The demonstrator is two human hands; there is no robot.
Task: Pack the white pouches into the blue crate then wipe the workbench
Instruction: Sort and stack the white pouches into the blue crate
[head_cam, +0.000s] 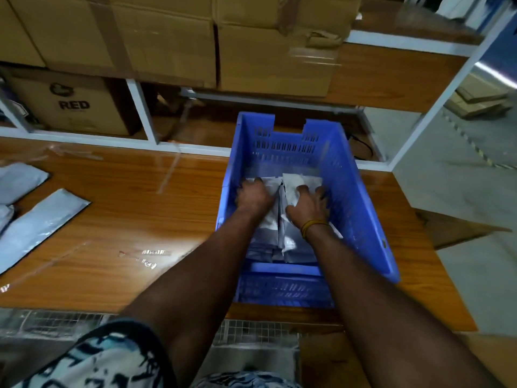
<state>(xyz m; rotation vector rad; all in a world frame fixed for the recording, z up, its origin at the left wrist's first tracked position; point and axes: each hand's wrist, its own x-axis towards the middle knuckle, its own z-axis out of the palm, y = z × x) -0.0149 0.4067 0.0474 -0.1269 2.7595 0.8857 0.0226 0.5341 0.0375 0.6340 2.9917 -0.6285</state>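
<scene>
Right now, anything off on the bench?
Clear tape scraps are stuck on the workbench left of the blue crate. A few white pouches remain unpacked at the left edge. Both hands are in the crate.

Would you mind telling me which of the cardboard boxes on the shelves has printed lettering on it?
The box on the lower shelf at far left: it reads "RED" under a dark logo, while the boxes above are plain.
</scene>
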